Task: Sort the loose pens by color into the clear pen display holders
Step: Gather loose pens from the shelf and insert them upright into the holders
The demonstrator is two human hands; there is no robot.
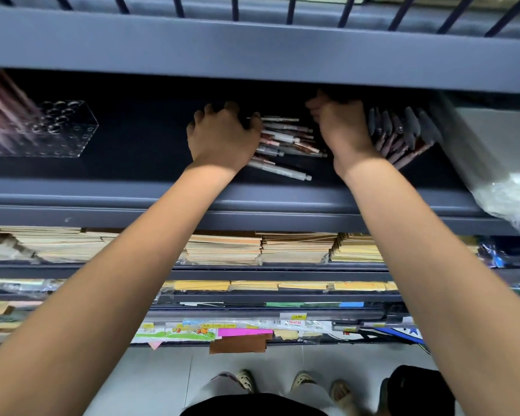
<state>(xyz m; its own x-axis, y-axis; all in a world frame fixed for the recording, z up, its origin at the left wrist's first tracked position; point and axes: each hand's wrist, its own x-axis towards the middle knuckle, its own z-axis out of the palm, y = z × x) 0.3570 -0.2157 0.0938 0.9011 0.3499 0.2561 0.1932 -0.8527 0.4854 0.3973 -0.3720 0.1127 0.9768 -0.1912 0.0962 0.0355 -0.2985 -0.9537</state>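
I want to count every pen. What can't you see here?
Head view only:
- loose pens: ends covered by the gripping left hand.
- right hand: fingertips lost in shadow under the upper shelf; holding anything, unclear.
- reddish pens in the clear holder: blurred, cut by the left edge.

The shelf is dark blue-grey. The loose pens mix white-grey barrels with coppery brown. The far-left holder is clear, and its blurred pens are pinkish red. The right-hand pens have dark grey caps and maroon barrels. Lower down, the paper stacks are tan and yellow. One near sheet is bright pink. The floor is pale grey.
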